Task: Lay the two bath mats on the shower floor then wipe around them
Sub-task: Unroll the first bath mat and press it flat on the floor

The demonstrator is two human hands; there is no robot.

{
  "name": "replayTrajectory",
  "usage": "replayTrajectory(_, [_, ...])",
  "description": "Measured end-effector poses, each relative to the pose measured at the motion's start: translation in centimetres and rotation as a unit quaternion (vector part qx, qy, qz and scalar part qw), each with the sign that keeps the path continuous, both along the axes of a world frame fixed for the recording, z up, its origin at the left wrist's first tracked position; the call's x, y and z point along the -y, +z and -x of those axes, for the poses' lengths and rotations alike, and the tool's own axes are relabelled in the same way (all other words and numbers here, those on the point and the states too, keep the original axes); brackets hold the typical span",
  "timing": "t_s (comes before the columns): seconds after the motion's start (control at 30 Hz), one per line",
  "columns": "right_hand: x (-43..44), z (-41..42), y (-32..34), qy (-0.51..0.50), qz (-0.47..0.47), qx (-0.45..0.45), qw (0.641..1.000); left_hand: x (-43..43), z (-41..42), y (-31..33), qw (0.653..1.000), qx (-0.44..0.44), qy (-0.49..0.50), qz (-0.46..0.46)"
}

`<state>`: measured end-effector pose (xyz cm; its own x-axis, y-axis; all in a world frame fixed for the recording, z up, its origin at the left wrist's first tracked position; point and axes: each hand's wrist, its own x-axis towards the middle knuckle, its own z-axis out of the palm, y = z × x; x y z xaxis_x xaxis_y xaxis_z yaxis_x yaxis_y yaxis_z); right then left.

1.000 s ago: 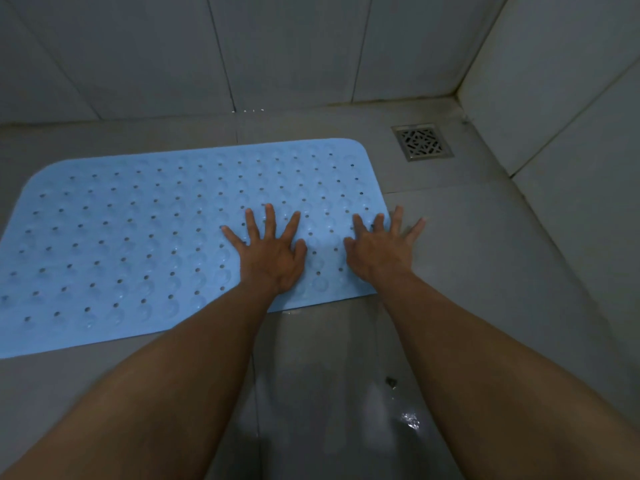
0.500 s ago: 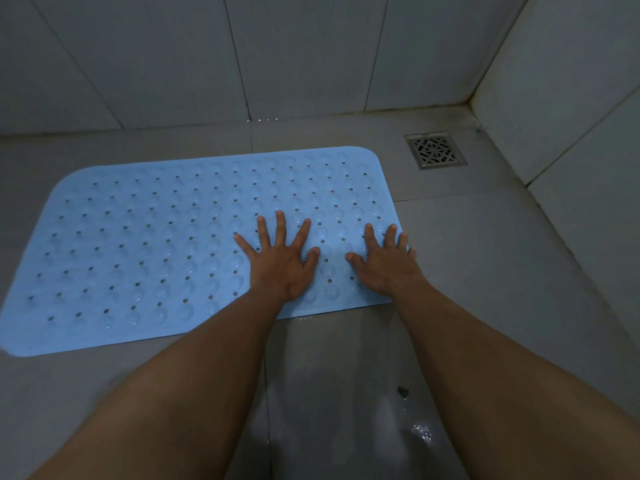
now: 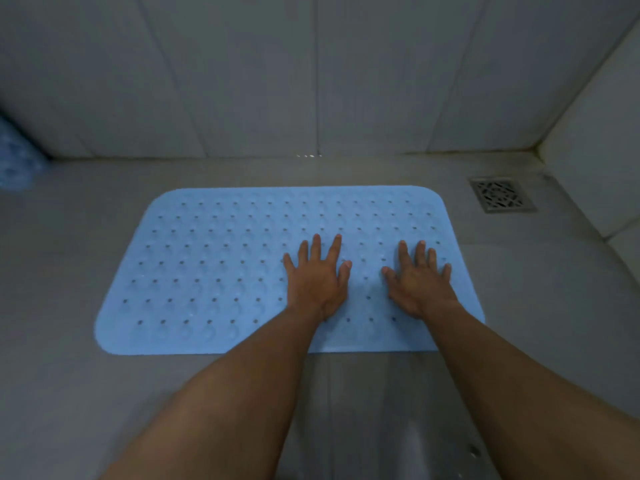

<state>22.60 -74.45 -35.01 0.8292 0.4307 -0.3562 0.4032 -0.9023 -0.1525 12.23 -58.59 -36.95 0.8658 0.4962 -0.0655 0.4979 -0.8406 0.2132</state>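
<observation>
A light blue bath mat (image 3: pixel 214 271) with rows of small holes lies flat on the grey shower floor (image 3: pixel 52 375). My left hand (image 3: pixel 317 278) rests palm down on the mat's right half, fingers spread. My right hand (image 3: pixel 420 278) lies flat beside it near the mat's right edge, fingers apart. Neither hand grips anything. At the far left edge a second blue mat (image 3: pixel 15 157) shows partly, leaning by the wall; most of it is out of frame.
A square metal drain grate (image 3: pixel 502 195) sits in the floor at the back right corner. Tiled walls (image 3: pixel 311 74) close off the back and the right side. Wet patches glisten on the floor near me (image 3: pixel 474 452).
The view has shifted so the whole mat and a second mat at far left show. Both hands stay flat on the mat, now further in from its right edge.
</observation>
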Motion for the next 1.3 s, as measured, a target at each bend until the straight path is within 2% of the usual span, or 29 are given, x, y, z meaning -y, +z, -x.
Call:
replayTrajectory(0.17, [-7.8,1.1,1.2,0.067,-0.031,0.028,0.997,-8.6,2.7,1.2,0.999,-0.004,0.039,0.029])
replayTrajectory(0.4, [-20.1,4.1,-0.4,0.133,-0.028,0.028,0.99,-21.4,6.8,0.5,0.996,-0.031,0.077,0.021])
replayTrajectory(0.6, [-28.5,5.9,-1.9,0.106,-0.033,0.077,0.991,-28.9,7.6,-1.3,0.995,-0.019,0.1,-0.01])
replayTrajectory(0.7, [-30.6,5.6,-3.0,0.101,-0.023,0.087,0.991,-30.7,7.1,-2.4,0.997,-0.017,0.073,-0.003])
replayTrajectory(1.0, [-32.4,5.2,-4.7,0.195,-0.053,0.097,0.975,-31.3,6.8,-3.2,0.996,-0.05,0.075,-0.018])
replayTrajectory(1.3, [-33.2,5.2,-5.0,0.162,-0.066,0.099,0.98,-31.3,6.2,-2.7,0.993,-0.072,0.097,-0.002])
